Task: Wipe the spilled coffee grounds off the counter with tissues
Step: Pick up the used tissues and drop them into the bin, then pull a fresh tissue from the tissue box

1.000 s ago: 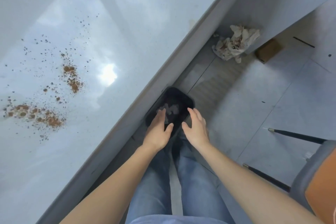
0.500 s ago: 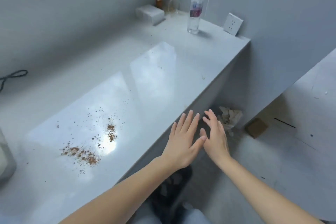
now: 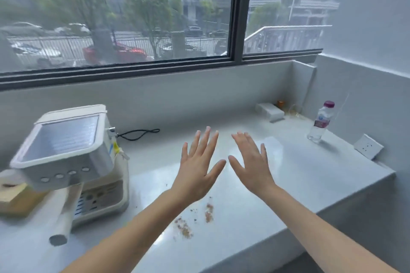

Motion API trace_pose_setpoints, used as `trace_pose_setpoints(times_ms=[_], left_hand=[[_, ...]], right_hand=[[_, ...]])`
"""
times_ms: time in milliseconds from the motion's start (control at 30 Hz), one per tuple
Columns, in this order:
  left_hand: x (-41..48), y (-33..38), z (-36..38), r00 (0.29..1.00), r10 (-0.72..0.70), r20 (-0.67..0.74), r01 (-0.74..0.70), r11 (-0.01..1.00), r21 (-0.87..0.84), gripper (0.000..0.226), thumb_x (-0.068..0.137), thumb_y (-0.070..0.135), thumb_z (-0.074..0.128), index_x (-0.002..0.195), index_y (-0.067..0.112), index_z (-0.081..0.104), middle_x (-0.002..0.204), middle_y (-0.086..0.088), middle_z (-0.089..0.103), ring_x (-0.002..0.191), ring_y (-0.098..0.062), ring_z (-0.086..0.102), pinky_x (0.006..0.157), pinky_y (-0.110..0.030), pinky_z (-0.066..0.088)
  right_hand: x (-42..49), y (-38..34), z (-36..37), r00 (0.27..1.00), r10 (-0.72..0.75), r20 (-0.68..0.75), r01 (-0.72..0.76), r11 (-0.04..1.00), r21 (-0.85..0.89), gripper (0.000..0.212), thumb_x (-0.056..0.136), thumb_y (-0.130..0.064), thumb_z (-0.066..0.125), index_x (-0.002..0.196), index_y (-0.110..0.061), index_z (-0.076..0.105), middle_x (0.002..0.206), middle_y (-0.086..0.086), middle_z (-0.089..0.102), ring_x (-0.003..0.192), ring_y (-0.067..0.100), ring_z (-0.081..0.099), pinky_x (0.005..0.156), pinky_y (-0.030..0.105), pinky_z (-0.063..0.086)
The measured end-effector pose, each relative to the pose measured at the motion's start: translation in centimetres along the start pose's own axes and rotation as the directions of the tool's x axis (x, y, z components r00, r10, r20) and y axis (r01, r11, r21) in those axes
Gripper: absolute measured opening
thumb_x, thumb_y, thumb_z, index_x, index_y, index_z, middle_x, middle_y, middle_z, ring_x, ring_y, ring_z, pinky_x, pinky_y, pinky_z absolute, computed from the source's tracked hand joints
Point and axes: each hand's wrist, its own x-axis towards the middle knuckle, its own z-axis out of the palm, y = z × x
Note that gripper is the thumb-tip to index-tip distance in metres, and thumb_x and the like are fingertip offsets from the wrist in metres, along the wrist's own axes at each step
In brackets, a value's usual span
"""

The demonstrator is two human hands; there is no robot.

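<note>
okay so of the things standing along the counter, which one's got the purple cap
The water bottle, standing upright at the far right of the counter near the wall socket. It is clear plastic; the white box and coffee machine have no cap.

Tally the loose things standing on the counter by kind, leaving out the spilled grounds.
Cream espresso machine with metal top: 1
Clear plastic water bottle with purple cap: 1
White rectangular tissue box: 1
Black looped cord: 1
White socket plate leaning at the wall: 1
Small orange jar, blurred: 1
Total: 6
</note>
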Motion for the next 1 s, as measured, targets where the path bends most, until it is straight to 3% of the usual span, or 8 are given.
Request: trace_pose_setpoints(times_ms=[167, 267, 400, 500, 600, 700, 833, 1000], left_hand=[[-1.9, -7.1, -8.5, 0.990, -0.086, -0.108, 0.098, 0.988, 0.121, 0.063, 0.097, 0.049, 0.031, 0.143, 0.044, -0.011, 0.155, 0.020, -0.017, 0.140, -0.001, -0.026, 0.115, -0.035, -0.017], [-4.3, -12.1, -14.1, 0.982, -0.120, -0.146, 0.146, 0.973, 0.180, 0.064, 0.097, 0.047, 0.036, 0.142, 0.043, -0.010, 0.155, 0.019, -0.016, 0.141, -0.003, -0.023, 0.114, -0.035, -0.016], [-7.6, -19.2, -22.0, 0.963, -0.170, -0.210, 0.221, 0.943, 0.248, 0.061, 0.096, 0.049, 0.034, 0.140, 0.042, -0.007, 0.155, 0.018, -0.012, 0.141, -0.003, -0.020, 0.115, -0.036, -0.013], [-10.2, -23.9, -27.2, 0.931, -0.191, -0.312, 0.260, 0.945, 0.197, 0.062, 0.092, 0.055, 0.029, 0.145, 0.038, 0.003, 0.156, 0.018, -0.002, 0.144, -0.001, -0.010, 0.115, -0.032, -0.011], [-12.5, -28.4, -30.9, 0.907, -0.229, -0.354, 0.282, 0.954, 0.104, 0.065, 0.089, 0.059, 0.024, 0.148, 0.034, 0.015, 0.157, 0.017, 0.008, 0.144, 0.002, -0.002, 0.116, -0.027, -0.006], [-14.4, -33.3, -33.4, 0.875, -0.299, -0.380, 0.326, 0.945, 0.007, 0.058, 0.092, 0.047, 0.033, 0.144, 0.022, 0.032, 0.153, 0.004, 0.030, 0.143, -0.008, 0.021, 0.118, -0.031, 0.014], [-17.0, -41.3, -33.2, 0.880, -0.395, -0.263, 0.416, 0.909, 0.028, 0.039, 0.082, 0.012, 0.055, 0.121, 0.017, 0.060, 0.124, 0.001, 0.062, 0.124, -0.018, 0.050, 0.106, -0.040, 0.037], [-19.7, -48.4, -29.6, 0.846, -0.533, 0.004, 0.533, 0.846, 0.013, 0.045, 0.087, 0.006, 0.055, 0.130, 0.017, 0.051, 0.135, 0.003, 0.052, 0.130, -0.016, 0.043, 0.108, -0.024, 0.029]], right_hand=[[6.0, -10.8, 3.8, 0.978, -0.193, 0.083, 0.175, 0.966, 0.190, 0.062, 0.097, -0.033, 0.047, 0.151, -0.029, 0.016, 0.160, -0.012, 0.000, 0.145, 0.006, 0.015, 0.117, 0.048, 0.014], [8.5, -18.5, 7.8, 0.962, -0.263, 0.069, 0.226, 0.914, 0.336, 0.062, 0.096, -0.029, 0.049, 0.150, -0.026, 0.019, 0.161, -0.010, 0.002, 0.145, 0.008, 0.016, 0.116, 0.043, 0.022], [10.5, -29.5, 14.0, 0.943, -0.330, 0.047, 0.259, 0.812, 0.523, 0.058, 0.095, -0.021, 0.052, 0.148, -0.022, 0.027, 0.160, -0.005, 0.013, 0.145, 0.008, 0.016, 0.111, 0.026, 0.025], [11.5, -37.1, 18.0, 0.943, -0.331, 0.038, 0.223, 0.711, 0.667, 0.053, 0.093, -0.011, 0.053, 0.143, -0.018, 0.035, 0.153, -0.002, 0.031, 0.143, 0.011, 0.023, 0.114, 0.024, 0.020], [12.2, -43.4, 21.5, 0.952, -0.304, 0.031, 0.168, 0.605, 0.778, 0.049, 0.090, -0.002, 0.050, 0.137, -0.015, 0.043, 0.139, -0.004, 0.044, 0.131, 0.011, 0.039, 0.111, 0.030, 0.032], [11.7, -48.0, 25.5, 0.950, -0.281, 0.137, 0.033, 0.525, 0.850, 0.046, 0.089, 0.002, 0.047, 0.129, -0.021, 0.044, 0.130, -0.008, 0.047, 0.123, 0.008, 0.043, 0.103, 0.024, 0.035], [10.1, -50.5, 32.3, 0.921, -0.247, 0.300, -0.122, 0.550, 0.826, 0.048, 0.087, 0.000, 0.047, 0.131, -0.018, 0.042, 0.132, -0.005, 0.047, 0.124, 0.007, 0.043, 0.106, 0.027, 0.036], [10.5, -48.7, 39.0, 0.852, -0.066, 0.519, -0.319, 0.721, 0.615, 0.053, 0.091, -0.008, 0.043, 0.141, -0.019, 0.033, 0.146, -0.003, 0.038, 0.133, 0.014, 0.037, 0.109, 0.028, 0.030]])
